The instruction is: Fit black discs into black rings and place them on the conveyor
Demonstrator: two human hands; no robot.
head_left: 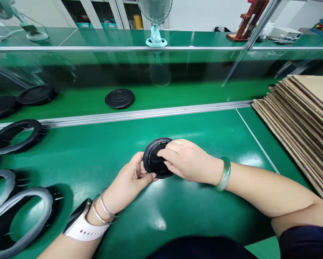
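A round black plastic cap (154, 158) is held tilted just above the green table (102, 151) in the middle of the view. My left hand (129, 181) grips its lower left edge, thumb on the rim. My right hand (187, 160) covers its right side, with fingers pressed on the cap's face. Both hands are closed on the cap. A watch and thin bangles sit on my left wrist, a pale green bangle on my right.
Several black rings (16, 135) lie at the left edge of the table. Black round caps (119, 98) rest on the green conveyor belt beyond a metal rail (150, 113). A stack of flat cardboard (304, 118) fills the right. A small fan (155, 21) stands on the far bench.
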